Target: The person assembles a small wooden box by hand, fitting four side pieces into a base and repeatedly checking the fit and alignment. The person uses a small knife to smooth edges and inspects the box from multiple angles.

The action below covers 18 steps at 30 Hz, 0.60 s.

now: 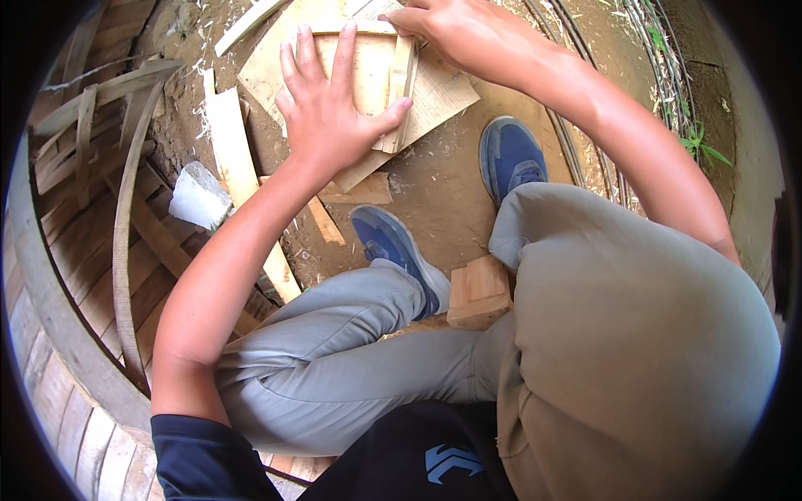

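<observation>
A shallow wooden frame (pixel 402 83) of narrow strips lies on a flat square board (pixel 447 93) on the ground, around a pale inner panel (pixel 373 75). My left hand (pixel 330 104) is spread across the frame's left side, fingertips near its far strip and thumb reaching to its right strip. At the far right corner is my right hand (pixel 430 23), its fingers bent together over the wood. What those fingers grip, if anything, is hard to make out at the top edge of the view.
Wooden planks (pixel 234 150) and offcuts lie left of the board, beside a whitish block (pixel 199 195). A curved wooden framework (pixel 125 217) fills the left. Near my shoes (pixel 511 154) sits a wooden block (pixel 480 292). Long thin rods (pixel 576 142) run along the right.
</observation>
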{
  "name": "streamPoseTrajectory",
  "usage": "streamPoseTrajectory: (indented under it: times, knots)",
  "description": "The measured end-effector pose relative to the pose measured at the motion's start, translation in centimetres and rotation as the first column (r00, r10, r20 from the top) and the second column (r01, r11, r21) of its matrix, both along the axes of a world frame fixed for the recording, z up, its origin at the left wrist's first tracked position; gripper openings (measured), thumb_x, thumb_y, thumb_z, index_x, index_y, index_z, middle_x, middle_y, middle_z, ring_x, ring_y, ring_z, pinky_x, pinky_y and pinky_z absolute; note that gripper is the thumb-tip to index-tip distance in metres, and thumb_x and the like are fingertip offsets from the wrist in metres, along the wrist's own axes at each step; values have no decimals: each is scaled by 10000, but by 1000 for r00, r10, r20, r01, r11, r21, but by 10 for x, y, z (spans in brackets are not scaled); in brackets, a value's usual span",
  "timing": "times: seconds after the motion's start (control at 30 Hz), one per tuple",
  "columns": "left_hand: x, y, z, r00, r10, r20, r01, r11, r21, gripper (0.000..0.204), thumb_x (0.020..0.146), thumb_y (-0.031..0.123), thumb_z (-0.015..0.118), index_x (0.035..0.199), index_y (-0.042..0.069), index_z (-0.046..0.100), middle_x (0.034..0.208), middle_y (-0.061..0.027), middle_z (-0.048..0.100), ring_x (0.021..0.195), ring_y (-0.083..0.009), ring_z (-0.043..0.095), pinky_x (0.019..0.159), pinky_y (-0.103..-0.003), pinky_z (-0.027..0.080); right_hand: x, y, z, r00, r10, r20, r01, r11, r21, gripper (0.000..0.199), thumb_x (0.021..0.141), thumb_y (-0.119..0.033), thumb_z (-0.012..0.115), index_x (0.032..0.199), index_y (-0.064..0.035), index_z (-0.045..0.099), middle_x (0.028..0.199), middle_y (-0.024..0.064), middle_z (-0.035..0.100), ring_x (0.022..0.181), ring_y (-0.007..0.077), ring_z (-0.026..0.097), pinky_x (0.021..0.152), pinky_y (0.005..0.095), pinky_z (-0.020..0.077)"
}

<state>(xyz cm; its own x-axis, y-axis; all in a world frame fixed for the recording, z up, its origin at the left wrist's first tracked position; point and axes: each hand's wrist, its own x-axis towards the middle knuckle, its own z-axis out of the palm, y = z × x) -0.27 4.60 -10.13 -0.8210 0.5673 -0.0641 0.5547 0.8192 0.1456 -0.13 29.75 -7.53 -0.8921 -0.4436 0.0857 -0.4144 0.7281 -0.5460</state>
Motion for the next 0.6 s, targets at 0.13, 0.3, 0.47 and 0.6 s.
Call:
streamPoseTrajectory:
  times: [0.13, 0.3, 0.47, 0.6]
  knots:
    - [1, -1, 3, 1000, 7, -1, -7, 1000, -22, 1135, 741, 803, 674, 1653, 288, 237, 1673, -317, 104, 1533, -543, 68, 1078, -750, 259, 9, 5, 16, 994, -24, 105, 23, 1000, 9, 195, 931, -98, 560, 1038, 27, 663, 982, 239, 611, 965, 408, 655, 823, 468, 531]
    - [1, -1, -2, 1000, 14, 2, -14, 1000, 14, 1148, 736, 813, 669, 1656, 293, 219, 1679, -304, 91, 1533, -543, 64, 1069, -778, 238, -5, 2, 1, 1000, 13, 3, -13, 1000, -10, 160, 889, -67, 589, 981, 42, 661, 966, 236, 617, 924, 413, 653, 796, 472, 527]
    - [1, -4, 0, 1000, 9, 1, -9, 1000, -19, 1154, 734, 813, 671, 1657, 294, 215, 1676, -309, 92, 1530, -548, 70, 1066, -783, 236, 8, 9, 25, 995, -4, 99, 1, 999, 38, 158, 876, -61, 595, 966, 41, 675, 974, 244, 628, 948, 414, 669, 800, 481, 535]
    - [1, 1, -2, 1000, 9, 4, -9, 1000, 7, 1153, 734, 816, 669, 1656, 291, 218, 1673, -313, 93, 1529, -550, 70, 1058, -792, 235, 2, 4, 0, 999, -15, -52, 17, 999, 29, 183, 877, -77, 610, 1002, 37, 678, 989, 242, 624, 967, 411, 666, 819, 468, 538]
